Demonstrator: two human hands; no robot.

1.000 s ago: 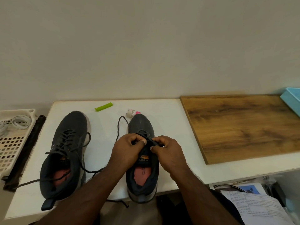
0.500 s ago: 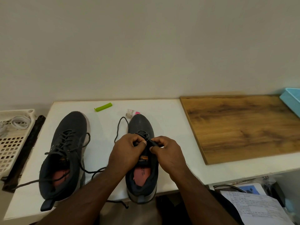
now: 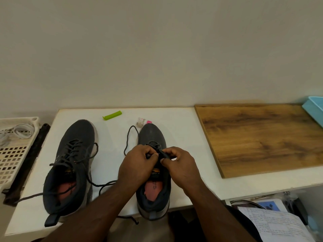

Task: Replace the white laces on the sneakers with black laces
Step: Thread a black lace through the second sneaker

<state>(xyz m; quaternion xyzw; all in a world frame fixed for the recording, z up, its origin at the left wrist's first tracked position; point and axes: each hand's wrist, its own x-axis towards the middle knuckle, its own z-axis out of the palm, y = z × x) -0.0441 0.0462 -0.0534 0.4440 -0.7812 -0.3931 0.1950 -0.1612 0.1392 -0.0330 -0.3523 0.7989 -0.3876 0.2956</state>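
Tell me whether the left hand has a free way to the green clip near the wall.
Probably yes: the green clip lies on bare table between the shoes, but the left hand must first release the black lace.

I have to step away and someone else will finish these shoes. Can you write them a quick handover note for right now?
Left hand and right hand both pinch the black lace over the right sneaker, mid-table.
Left sneaker sits beside it, black lace through its eyelets, ends loose and untied.
White laces lie in the basket at left.
Left to do: finish threading the right sneaker; tie both if wanted.
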